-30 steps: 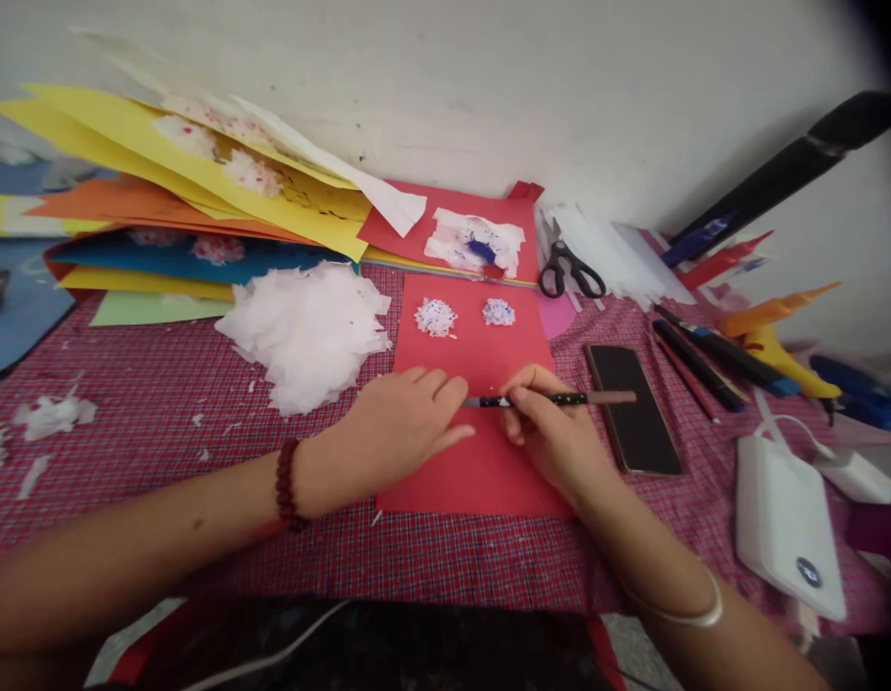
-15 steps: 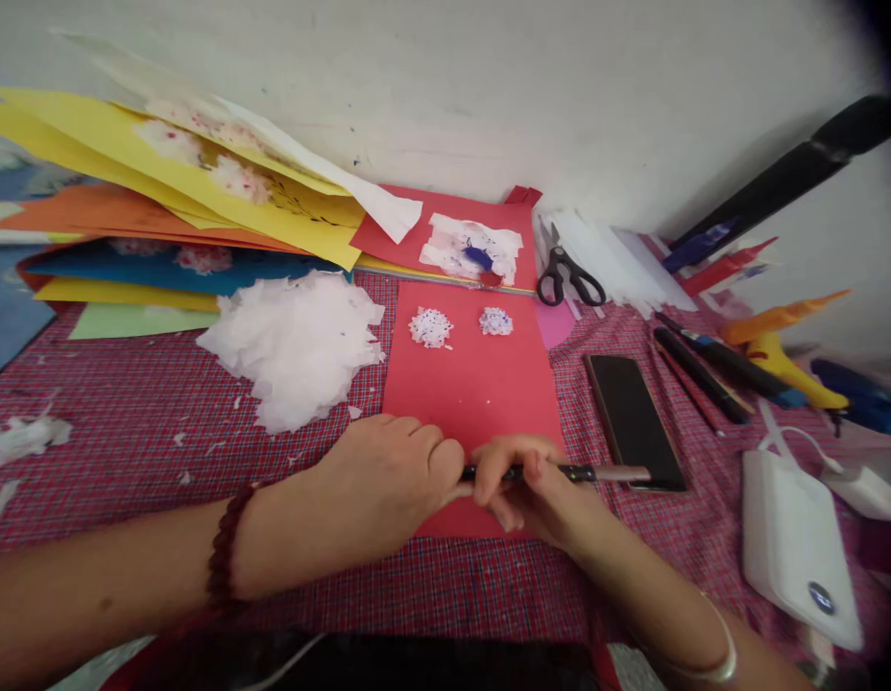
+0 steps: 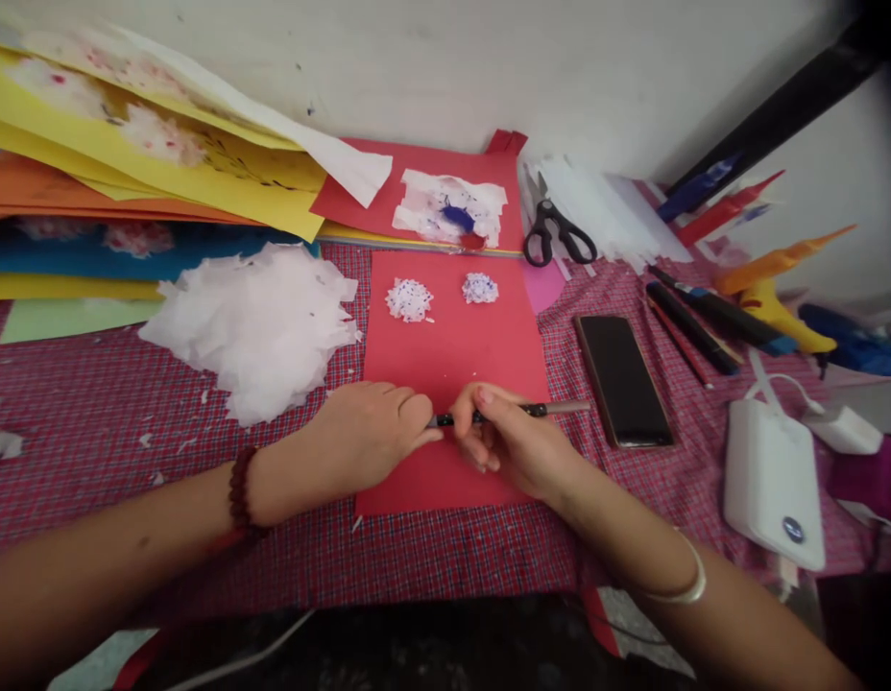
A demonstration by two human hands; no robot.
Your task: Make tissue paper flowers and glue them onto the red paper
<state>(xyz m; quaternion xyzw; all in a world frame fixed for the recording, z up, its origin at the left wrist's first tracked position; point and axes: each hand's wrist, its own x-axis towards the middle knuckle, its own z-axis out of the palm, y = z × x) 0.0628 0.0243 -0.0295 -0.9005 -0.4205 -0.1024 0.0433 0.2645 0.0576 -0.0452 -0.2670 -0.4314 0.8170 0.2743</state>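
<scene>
A slim dark pen (image 3: pixel 536 410) with a grey end lies level between my two hands, over the lower part of a red paper sheet (image 3: pixel 452 355). My right hand (image 3: pixel 517 432) is closed around the pen's middle, the grey end sticking out to the right. My left hand (image 3: pixel 373 432) is a fist at the pen's left tip, which its fingers hide. Near the top of the sheet sit two round white paper clusters with bluish specks, a left cluster (image 3: pixel 409 300) and a smaller right cluster (image 3: pixel 480 288).
White paper pieces (image 3: pixel 258 331) are heaped at left, below stacked coloured papers (image 3: pixel 273 197). Black-handled scissors (image 3: pixel 557 235) lie behind the sheet. To the right are a phone (image 3: pixel 624 381), several pens (image 3: pixel 694 326) and a white power bank (image 3: pixel 775 485) with a cable. A wall stands behind.
The view has shifted, so the table things appear higher and mostly further left. Both hands stay on the pen, with a slightly wider gap between them.
</scene>
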